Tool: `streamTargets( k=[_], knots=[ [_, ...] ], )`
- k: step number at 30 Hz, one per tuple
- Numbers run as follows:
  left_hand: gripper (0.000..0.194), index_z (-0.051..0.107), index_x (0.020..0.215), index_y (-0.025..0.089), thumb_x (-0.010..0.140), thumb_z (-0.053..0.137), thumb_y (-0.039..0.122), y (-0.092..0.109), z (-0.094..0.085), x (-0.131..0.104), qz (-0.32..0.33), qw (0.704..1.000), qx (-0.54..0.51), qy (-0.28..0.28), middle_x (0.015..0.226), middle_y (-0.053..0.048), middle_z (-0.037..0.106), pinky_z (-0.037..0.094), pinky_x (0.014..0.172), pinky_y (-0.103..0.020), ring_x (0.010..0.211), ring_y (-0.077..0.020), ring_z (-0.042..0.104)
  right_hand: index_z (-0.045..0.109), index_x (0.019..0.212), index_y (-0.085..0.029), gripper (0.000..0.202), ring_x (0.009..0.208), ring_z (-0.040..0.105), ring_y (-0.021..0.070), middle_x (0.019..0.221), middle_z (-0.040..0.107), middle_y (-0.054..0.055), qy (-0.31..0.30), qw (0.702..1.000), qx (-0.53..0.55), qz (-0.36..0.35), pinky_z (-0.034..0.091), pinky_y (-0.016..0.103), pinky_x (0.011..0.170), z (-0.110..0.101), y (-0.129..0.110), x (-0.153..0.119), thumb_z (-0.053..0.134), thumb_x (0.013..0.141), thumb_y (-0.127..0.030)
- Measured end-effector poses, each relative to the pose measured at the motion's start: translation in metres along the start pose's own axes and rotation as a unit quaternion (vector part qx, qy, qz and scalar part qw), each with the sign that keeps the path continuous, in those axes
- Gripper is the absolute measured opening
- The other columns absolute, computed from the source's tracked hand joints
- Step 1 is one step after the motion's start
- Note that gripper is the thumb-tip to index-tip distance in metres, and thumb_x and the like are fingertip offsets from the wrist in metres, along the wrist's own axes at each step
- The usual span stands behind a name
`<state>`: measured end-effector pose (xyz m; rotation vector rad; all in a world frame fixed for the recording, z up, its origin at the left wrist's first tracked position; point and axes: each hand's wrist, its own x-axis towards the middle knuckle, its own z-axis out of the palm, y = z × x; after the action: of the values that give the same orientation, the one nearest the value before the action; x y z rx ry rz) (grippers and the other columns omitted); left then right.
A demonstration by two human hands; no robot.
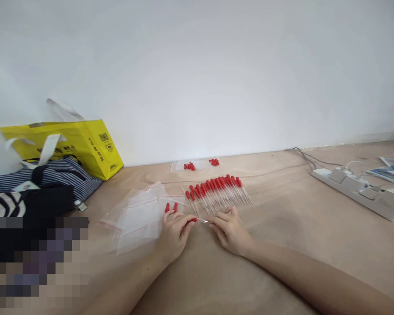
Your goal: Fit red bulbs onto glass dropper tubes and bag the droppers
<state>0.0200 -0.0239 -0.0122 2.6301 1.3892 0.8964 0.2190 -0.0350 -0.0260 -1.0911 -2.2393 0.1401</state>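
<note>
Between my hands lies a dropper (202, 221), a clear thin tube with a red rubber bulb at its left end. My left hand (176, 232) is closed on the red bulb (193, 219), and the fingertips of my right hand (231, 229) pinch the tube's other end. Just beyond, a row of droppers (216, 192) lies side by side with red bulbs pointing away from me. Two loose red bulbs (171, 207) rest by my left fingers, beside a few bare clear tubes (179, 200). I cannot tell how far the tube sits inside the bulb.
Clear zip bags (139, 218) are spread left of my left hand. Near the wall, another clear bag (202, 164) has red bulbs on it. A yellow bag (98, 148) and striped cloth (72, 175) stand at left. A power strip (357, 192) with cables lies at right, near printed sheets (390, 170).
</note>
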Motion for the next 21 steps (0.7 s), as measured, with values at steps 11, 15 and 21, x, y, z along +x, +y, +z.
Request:
streamTargets(
  k=[11, 15, 21],
  knots=[
    [0.02, 0.06, 0.078, 0.022, 0.083, 0.042, 0.027, 0.0027, 0.0024, -0.0037, -0.013, 0.999, -0.029, -0.025, 0.07, 0.003, 0.065, 0.027, 0.088, -0.04, 0.07, -0.0149, 0.058, 0.061, 0.094, -0.023, 0.031, 0.062, 0.048, 0.0116, 0.072, 0.062, 0.0, 0.0, 0.998, -0.033, -0.044, 0.021, 0.031, 0.069, 0.002, 0.0022, -0.001, 0.041, 0.076, -0.007],
    [0.019, 0.058, 0.077, 0.021, 0.084, 0.041, 0.025, 0.0049, 0.0017, -0.0045, 0.018, 0.999, -0.021, -0.025, 0.066, 0.003, 0.062, 0.024, 0.09, -0.042, 0.068, -0.0142, 0.056, 0.061, 0.091, -0.021, 0.033, 0.058, 0.045, 0.0108, 0.069, 0.06, 0.0, 0.037, 0.995, -0.042, -0.083, 0.02, 0.03, 0.066, 0.0016, 0.0027, 0.0006, 0.04, 0.071, -0.004],
    [0.019, 0.055, 0.075, 0.019, 0.084, 0.039, 0.023, 0.0083, 0.0041, -0.0065, 0.066, 0.998, -0.014, 0.017, 0.063, 0.003, 0.061, 0.022, 0.089, -0.041, 0.064, -0.0137, 0.055, 0.059, 0.083, -0.016, 0.031, 0.055, 0.041, 0.0111, 0.062, 0.056, 0.0, 0.094, 0.987, -0.022, -0.127, 0.019, 0.029, 0.062, 0.0038, -0.0026, 0.0057, 0.038, 0.064, -0.003]
  ],
)
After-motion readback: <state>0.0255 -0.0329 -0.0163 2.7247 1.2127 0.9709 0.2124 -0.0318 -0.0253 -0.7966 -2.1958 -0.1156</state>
